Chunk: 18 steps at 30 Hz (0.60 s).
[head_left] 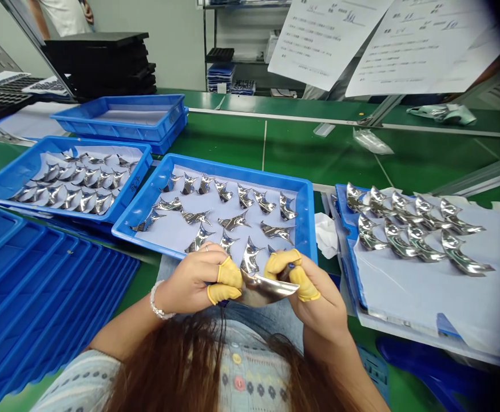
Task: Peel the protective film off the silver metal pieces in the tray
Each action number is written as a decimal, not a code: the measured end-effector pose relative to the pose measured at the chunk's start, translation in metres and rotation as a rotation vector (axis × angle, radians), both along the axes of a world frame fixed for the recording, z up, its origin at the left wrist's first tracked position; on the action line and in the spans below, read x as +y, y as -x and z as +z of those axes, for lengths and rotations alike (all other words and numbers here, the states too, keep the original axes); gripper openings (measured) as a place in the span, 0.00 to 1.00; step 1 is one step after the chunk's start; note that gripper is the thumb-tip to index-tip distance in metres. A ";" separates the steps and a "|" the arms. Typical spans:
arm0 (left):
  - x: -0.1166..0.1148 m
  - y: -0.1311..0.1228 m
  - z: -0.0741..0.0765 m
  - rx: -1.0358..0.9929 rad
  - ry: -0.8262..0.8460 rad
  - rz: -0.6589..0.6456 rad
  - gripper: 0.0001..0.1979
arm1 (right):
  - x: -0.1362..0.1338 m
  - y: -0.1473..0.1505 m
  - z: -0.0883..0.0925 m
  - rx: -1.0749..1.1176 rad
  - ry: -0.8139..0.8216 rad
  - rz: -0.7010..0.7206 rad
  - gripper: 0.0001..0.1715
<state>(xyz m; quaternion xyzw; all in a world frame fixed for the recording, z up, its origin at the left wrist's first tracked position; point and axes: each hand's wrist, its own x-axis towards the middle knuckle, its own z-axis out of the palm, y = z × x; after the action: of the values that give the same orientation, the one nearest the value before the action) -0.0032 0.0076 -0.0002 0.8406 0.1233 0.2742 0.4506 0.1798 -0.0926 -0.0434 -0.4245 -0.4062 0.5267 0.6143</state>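
Note:
My left hand point(194, 280) and my right hand point(314, 294) hold a curved, mirror-polished metal piece point(262, 290) between them, just above the near rim of a blue tray point(215, 162). Yellow finger cots cover several fingertips on both hands. A small dark item shows between my right fingers point(288, 272), too hidden to name. On the tray's pale sheet point(155, 229), several similar metal pieces lie in rows, and the nearest ones almost touch my fingers.
A blue tray of metal pieces point(67, 178) stands to the left, and a sheet with larger pieces point(421, 274) lies to the right. Stacked blue compartment trays point(39, 297) fill the lower left. Another blue tray point(121, 117), printed papers and shelves stand beyond; a person stands far back.

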 end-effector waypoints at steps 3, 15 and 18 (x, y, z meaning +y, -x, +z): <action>0.001 0.001 0.000 0.009 -0.005 0.002 0.15 | 0.000 -0.002 0.003 -0.132 -0.006 0.044 0.16; 0.001 0.003 -0.007 0.013 -0.015 -0.010 0.13 | 0.004 -0.004 0.011 -0.410 -0.165 0.242 0.40; 0.002 0.004 -0.007 0.025 -0.023 -0.015 0.13 | 0.006 -0.002 0.016 -0.431 -0.183 0.259 0.38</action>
<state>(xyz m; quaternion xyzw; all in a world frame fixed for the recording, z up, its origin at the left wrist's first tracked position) -0.0068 0.0093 -0.0077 0.8498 0.1195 0.2619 0.4415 0.1820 -0.0867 -0.0278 -0.4141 -0.6244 0.4594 0.4771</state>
